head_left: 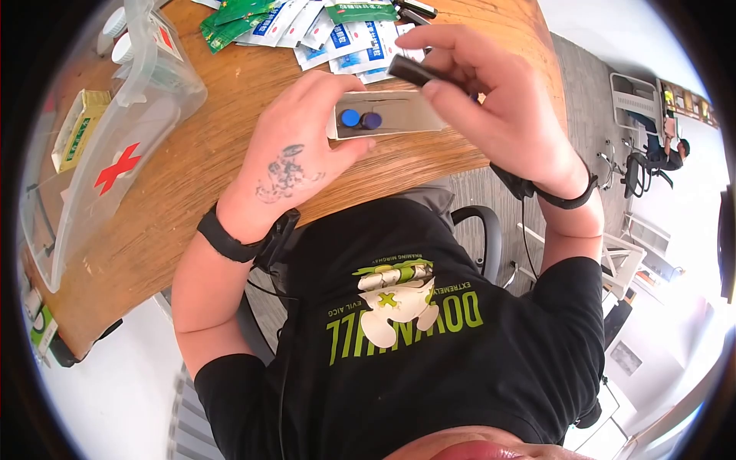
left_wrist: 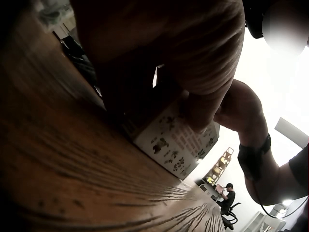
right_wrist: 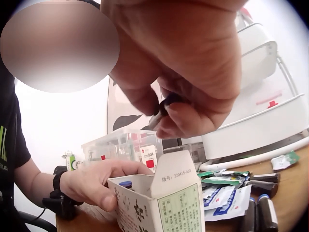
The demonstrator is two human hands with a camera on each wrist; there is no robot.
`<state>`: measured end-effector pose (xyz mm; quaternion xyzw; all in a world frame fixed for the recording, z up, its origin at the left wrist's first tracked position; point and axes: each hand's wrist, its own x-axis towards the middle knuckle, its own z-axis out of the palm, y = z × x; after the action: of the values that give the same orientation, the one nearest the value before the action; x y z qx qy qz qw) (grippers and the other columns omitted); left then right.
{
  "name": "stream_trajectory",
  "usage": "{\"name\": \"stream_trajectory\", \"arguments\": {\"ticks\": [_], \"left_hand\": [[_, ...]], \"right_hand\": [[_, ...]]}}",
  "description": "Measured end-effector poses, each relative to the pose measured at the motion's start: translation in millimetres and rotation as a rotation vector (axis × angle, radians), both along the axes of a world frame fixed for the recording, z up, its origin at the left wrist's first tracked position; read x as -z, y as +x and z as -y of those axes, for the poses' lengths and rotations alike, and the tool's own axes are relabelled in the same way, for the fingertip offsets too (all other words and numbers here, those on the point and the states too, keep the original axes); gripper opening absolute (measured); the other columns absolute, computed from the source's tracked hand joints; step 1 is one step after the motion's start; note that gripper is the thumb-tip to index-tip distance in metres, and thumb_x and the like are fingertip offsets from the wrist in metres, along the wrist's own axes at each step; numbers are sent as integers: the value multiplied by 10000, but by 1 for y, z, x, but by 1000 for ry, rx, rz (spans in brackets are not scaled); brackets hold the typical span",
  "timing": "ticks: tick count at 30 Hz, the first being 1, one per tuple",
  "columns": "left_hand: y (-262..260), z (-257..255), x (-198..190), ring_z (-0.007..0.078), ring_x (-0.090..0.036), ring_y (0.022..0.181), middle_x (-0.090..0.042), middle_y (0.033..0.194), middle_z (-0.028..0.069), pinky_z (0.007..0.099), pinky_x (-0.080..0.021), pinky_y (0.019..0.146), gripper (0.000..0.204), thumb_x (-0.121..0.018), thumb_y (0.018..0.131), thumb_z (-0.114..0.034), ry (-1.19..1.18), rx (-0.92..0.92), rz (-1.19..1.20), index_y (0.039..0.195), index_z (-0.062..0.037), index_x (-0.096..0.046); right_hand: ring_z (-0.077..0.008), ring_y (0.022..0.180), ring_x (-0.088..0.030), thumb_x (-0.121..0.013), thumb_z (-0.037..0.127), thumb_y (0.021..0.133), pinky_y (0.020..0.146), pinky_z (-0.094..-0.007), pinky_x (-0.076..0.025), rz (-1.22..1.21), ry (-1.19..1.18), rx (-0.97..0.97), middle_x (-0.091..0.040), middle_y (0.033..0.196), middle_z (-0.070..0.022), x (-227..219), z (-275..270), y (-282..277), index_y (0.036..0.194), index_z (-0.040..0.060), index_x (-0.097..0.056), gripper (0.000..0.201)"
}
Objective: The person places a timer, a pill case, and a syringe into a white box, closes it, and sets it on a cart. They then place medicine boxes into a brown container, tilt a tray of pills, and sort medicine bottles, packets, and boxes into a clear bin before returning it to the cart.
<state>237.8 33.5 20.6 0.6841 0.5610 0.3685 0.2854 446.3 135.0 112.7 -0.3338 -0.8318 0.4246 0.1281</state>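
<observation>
An open white carton [head_left: 410, 115] printed with writing stands at the table's near edge, its flap up in the right wrist view [right_wrist: 179, 193]. Two bottles with blue caps [head_left: 350, 118] are inside it, towards its left end. The left hand [head_left: 295, 134] holds that end, fingers on the far side and thumb on the near side. Above the carton's right end, the right hand [head_left: 498, 100] pinches a small dark bottle [head_left: 412, 71] between thumb and fingers. In the left wrist view the carton's printed side [left_wrist: 171, 150] shows beneath the shadowed left hand [left_wrist: 169, 48].
White and green sachets [head_left: 349, 46] lie spread beyond the carton. More dark bottles [right_wrist: 267, 212] lie beside them. A clear plastic bin [head_left: 146, 115] with a red cross and a yellow box [head_left: 80, 130] inside stands at the left. A person [head_left: 675, 156] sits in the background.
</observation>
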Motion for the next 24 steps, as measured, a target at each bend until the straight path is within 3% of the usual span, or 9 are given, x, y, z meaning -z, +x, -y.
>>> {"name": "stream_trajectory", "arguments": {"ticks": [3, 4, 7, 12, 24], "left_hand": [[0, 0, -4, 358, -632, 1102, -649, 1173, 164, 418, -503, 945, 558, -822, 739, -157, -17, 2, -2, 1235, -32, -600], [1, 1, -3, 361, -632, 1106, -650, 1176, 166, 422, -503, 946, 567, -823, 738, -156, -8, -6, -4, 1243, -33, -596], [1, 1, -2, 371, -630, 1114, -653, 1181, 169, 431, -504, 947, 584, -823, 733, -147, 3, -21, 2, 1255, -35, -587], [1, 0, 0, 368, -638, 1042, -658, 1120, 157, 429, -515, 875, 552, -815, 716, -130, 67, -27, 11, 1216, -46, -597], [1, 1, 1, 396, -629, 1086, -665, 1154, 169, 439, -513, 917, 517, -765, 752, -82, 71, -29, 3, 1239, -50, -593]], "right_hand": [[-43, 726, -593, -744, 22, 868, 648, -212, -490, 74, 278, -59, -705, 892, -2, 3, 7, -2, 1131, 35, -674, 272], [-67, 657, -598, -833, 83, 808, 581, -231, -489, -15, 369, -77, -710, 841, -14, 12, 6, -3, 1081, 44, -686, 312], [-212, 665, -698, -829, 177, 795, 592, -317, -550, -39, 508, -156, -698, 793, -51, 14, 3, -11, 998, 94, -680, 266], [-209, 655, -692, -843, 188, 772, 584, -315, -548, -91, 507, -209, -692, 788, -35, 7, 8, -14, 957, 101, -689, 256], [-218, 621, -664, -819, 185, 799, 551, -323, -529, -125, 403, -194, -669, 774, -59, 23, 15, -19, 950, 91, -707, 210]]}}
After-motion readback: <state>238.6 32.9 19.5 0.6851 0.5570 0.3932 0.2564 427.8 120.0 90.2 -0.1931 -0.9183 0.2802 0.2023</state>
